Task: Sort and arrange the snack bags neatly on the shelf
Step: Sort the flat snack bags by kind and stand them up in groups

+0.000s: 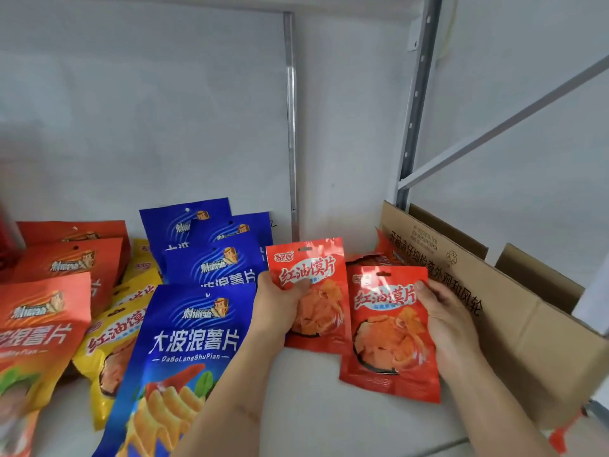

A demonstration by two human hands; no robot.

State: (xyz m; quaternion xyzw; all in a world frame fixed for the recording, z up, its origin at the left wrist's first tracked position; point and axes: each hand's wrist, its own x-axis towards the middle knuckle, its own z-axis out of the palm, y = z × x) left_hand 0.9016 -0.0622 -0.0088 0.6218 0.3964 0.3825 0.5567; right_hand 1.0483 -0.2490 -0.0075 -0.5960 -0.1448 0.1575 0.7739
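My left hand (280,305) grips a small red snack bag (324,311) by its left edge, thumb on the front, holding it upright on the white shelf (296,400). Just to the right, my right hand (445,318) grips a second small red bag (389,344) by its right edge. The two red bags stand side by side, nearly touching. To the left lie several blue chip bags (194,344) in a row from back to front, then yellow bags (112,344) and orange bags (39,328) at the far left.
An open cardboard box (527,324) sits at the shelf's right end, close to my right hand, with more red bags (385,252) showing behind its left flap. A white back panel and metal uprights (417,103) close off the rear.
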